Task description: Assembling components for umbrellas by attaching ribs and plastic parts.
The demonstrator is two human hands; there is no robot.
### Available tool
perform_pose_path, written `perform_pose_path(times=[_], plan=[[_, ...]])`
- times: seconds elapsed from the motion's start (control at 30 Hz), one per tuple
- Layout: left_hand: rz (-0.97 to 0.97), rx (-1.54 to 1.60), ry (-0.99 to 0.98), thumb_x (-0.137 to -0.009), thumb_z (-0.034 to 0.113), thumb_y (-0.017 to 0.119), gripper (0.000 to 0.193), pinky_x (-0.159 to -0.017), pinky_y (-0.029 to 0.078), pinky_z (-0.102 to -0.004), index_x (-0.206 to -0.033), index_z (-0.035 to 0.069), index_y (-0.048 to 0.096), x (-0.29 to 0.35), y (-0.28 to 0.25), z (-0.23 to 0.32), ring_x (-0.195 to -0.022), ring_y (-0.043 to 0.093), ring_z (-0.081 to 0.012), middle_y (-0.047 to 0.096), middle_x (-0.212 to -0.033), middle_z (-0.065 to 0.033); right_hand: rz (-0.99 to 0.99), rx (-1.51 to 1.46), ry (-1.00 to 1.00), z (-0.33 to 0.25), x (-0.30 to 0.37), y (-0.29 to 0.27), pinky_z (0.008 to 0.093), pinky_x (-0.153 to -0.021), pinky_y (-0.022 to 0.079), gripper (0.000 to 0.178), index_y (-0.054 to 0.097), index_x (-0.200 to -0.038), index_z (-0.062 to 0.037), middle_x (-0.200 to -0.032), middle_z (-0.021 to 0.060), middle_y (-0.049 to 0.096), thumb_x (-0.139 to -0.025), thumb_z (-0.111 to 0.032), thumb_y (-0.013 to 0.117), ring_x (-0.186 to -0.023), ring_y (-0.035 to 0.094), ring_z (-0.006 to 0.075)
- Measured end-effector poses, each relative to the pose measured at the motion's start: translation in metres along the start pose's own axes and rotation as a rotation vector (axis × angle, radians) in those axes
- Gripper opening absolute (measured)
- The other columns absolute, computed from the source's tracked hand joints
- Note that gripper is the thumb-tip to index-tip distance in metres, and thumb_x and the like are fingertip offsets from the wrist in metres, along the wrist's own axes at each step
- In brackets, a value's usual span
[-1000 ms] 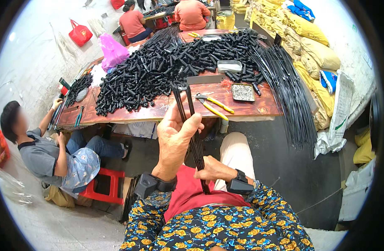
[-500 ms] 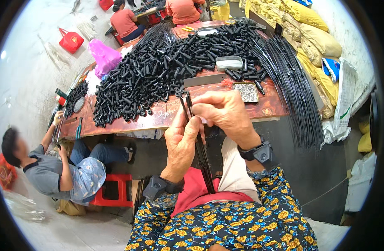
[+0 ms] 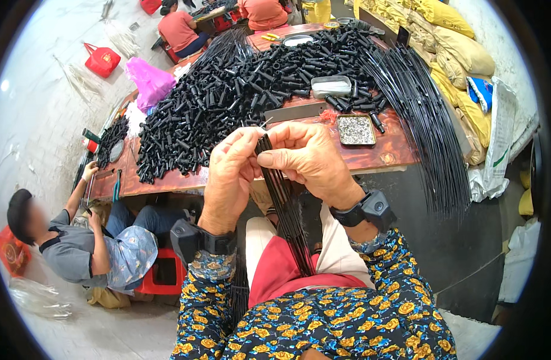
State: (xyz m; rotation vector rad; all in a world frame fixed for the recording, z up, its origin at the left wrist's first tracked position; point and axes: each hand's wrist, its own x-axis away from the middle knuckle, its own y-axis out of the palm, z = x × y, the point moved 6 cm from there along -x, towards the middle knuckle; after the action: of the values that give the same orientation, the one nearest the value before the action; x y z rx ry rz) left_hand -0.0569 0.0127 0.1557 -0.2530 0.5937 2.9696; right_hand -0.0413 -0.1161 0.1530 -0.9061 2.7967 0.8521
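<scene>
A bundle of slim, glossy black rods (image 3: 281, 210) slants from my lap up to my fingertips. My left hand (image 3: 227, 174) is closed, its thumb and fingers pinching around the top end of the bundle. From the other side my right hand (image 3: 314, 159) grips the same end, thumb laid across the rods. Between the fingertips a small pale spot and a thin pointed tip show; what they belong to I cannot make out. Just beyond my hands lies a big heap of short black tubular parts (image 3: 227, 108) on the reddish-brown table (image 3: 386, 147).
A tin of tiny silvery pieces (image 3: 356, 130) and a clear plastic box (image 3: 330, 87) stand past my right hand, near a flat dark metal bar (image 3: 296, 113). Long black rods (image 3: 428, 132) overhang the table's right edge. A co-worker (image 3: 77, 240) sits at the left.
My left hand has moved up and left, from wrapping the rods lower down to pinching their top end. My right hand has come lower, its thumb now across the rods. The rod tips are now covered.
</scene>
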Motion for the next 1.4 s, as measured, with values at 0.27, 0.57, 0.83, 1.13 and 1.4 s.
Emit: perform_pose_path(times=[0.27,0.57,0.83,1.13,1.4], plan=[[0.339,-0.122,0.424,-0.089,0.007,0.067,0.007,-0.059,0.046,-0.0182,-0.085,0.003,0.062,0.025,0.015,0.020,-0.065,0.057,-0.0050,0.065,-0.079,-0.0025,0.329,0.251,-0.372,0.003,0.017,0.010,0.0201,-0.058,0.049,0.019,0.069,-0.095,0.0020,-0.081,0.0021,0.068,-0.078,0.000,0.075,-0.068,0.061,0.0058],[-0.006,0.172,0.057,-0.091,0.009,0.064,0.008,-0.066,0.056,-0.0259,-0.095,0.002,0.062,0.022,0.008,-0.003,-0.074,0.065,-0.0104,0.066,-0.088,-0.0033,0.137,-0.035,-0.154,0.010,0.009,-0.005,0.0188,-0.057,0.048,0.007,0.067,-0.087,-0.0042,-0.077,0.0001,0.066,-0.084,-0.010,0.070,-0.063,0.059,0.0047],[0.049,0.099,0.047,-0.090,0.005,0.064,0.011,-0.065,0.056,-0.0247,-0.100,0.002,0.061,0.030,0.009,-0.007,-0.076,0.065,-0.0102,0.067,-0.092,-0.0043,0.130,-0.103,-0.078,0.011,0.009,-0.004,0.0191,-0.056,0.045,0.006,0.067,-0.089,-0.0053,-0.079,-0.0016,0.066,-0.086,-0.010,0.070,-0.065,0.059,0.0038],[0.032,0.137,0.099,-0.092,0.005,0.060,0.012,-0.066,0.053,-0.0217,-0.104,0.003,0.057,0.030,0.013,-0.016,-0.079,0.062,-0.0080,0.064,-0.091,-0.0015,0.128,-0.010,-0.067,0.010,0.009,-0.009,0.0216,-0.059,0.048,0.008,0.067,-0.088,-0.0049,-0.078,-0.0004,0.066,-0.087,-0.012,0.071,-0.066,0.060,0.0054],[-0.038,0.370,-0.031,-0.093,0.017,0.057,0.018,-0.064,0.049,-0.0298,-0.105,0.003,0.058,0.024,0.010,-0.019,-0.074,0.061,-0.0159,0.064,-0.090,-0.0060,-0.007,-0.005,-0.075,0.000,0.007,0.003,0.0245,-0.051,0.051,0.012,0.066,-0.086,-0.0004,-0.074,0.0052,0.066,-0.087,-0.012,0.069,-0.060,0.062,0.0109]])
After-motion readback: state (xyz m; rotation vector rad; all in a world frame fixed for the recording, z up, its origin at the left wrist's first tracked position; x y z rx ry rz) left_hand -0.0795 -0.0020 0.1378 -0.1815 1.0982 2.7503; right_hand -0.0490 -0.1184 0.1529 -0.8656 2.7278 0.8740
